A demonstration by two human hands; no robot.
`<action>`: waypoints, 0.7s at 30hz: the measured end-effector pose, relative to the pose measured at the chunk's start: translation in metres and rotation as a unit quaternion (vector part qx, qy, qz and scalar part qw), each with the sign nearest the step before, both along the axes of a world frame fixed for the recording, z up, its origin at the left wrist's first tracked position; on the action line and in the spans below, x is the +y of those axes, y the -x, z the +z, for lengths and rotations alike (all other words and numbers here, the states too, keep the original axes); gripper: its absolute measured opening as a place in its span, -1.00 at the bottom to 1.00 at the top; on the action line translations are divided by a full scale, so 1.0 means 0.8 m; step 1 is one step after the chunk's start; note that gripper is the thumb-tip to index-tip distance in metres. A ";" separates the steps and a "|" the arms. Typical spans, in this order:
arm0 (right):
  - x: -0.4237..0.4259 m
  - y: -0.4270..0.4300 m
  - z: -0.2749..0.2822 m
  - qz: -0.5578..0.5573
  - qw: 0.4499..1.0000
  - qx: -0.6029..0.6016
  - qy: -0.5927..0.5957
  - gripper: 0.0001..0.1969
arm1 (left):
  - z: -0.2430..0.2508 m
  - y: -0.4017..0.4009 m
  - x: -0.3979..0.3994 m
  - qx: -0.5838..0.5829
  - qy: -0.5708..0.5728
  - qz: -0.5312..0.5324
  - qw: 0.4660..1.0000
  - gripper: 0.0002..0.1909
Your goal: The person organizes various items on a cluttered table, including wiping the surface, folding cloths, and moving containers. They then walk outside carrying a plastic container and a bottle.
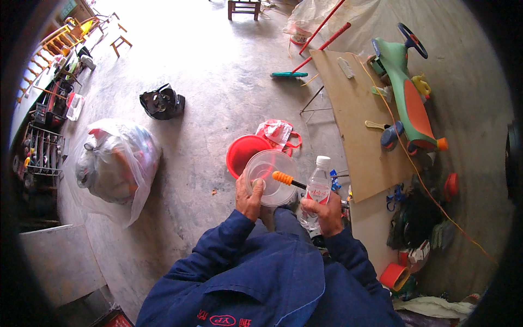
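Observation:
My left hand (249,198) grips the rim of a round, clear plastic container or lid (279,196), thumb on top. In my right hand (325,212) is a clear plastic bottle (319,180) with a white cap and a red-and-white label, held upright. A tool with a ribbed orange handle (282,178) and a black shaft lies over the clear plastic; its far end is hidden behind the bottle, so what holds it cannot be told. Beyond my left hand a red plastic bucket or basin (241,147) stands on the floor, beside a red-and-white bag (276,131).
Left are a full translucent plastic bag (141,180) and a black plastic bag (162,102). Right, a wooden board (347,118) lies beside a green-and-orange ride-on toy (412,102) and a yellow cord. Ahead are a teal-headed broom (289,75) and a stool (244,7).

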State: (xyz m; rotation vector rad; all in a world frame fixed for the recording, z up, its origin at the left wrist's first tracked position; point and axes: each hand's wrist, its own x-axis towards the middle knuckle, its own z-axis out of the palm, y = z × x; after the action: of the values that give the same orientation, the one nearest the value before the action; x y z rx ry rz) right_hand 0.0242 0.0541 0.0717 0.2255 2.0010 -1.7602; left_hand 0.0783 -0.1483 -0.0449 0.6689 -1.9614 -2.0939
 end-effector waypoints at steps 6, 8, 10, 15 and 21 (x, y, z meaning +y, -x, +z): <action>0.007 0.004 -0.002 0.004 0.999 -0.042 0.015 -0.59 | 0.012 0.003 0.000 -0.006 0.035 -0.014 0.999 -0.47; 0.013 0.006 -0.006 0.039 0.999 -0.035 -0.011 -0.53 | 0.013 0.005 0.000 -0.001 0.048 -0.025 0.999 -0.48; 0.010 0.007 -0.004 0.085 0.996 0.002 -0.032 -0.48 | 0.014 0.005 0.000 0.009 0.029 -0.026 0.999 -0.47; -0.007 0.007 0.006 0.138 0.980 0.135 -0.053 -0.38 | 0.011 0.004 -0.001 0.021 -0.025 -0.029 0.999 -0.49; 0.009 0.035 0.024 0.207 0.964 0.129 -0.103 -0.37 | 0.014 -0.005 -0.012 0.029 -0.047 -0.032 0.998 -0.51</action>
State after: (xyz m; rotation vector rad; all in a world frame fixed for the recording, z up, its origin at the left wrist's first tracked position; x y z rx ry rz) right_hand -0.0035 0.0612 0.0910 -0.3558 2.2143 -1.3729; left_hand 0.0824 -0.1577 -0.0336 0.5608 -1.8882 -2.2293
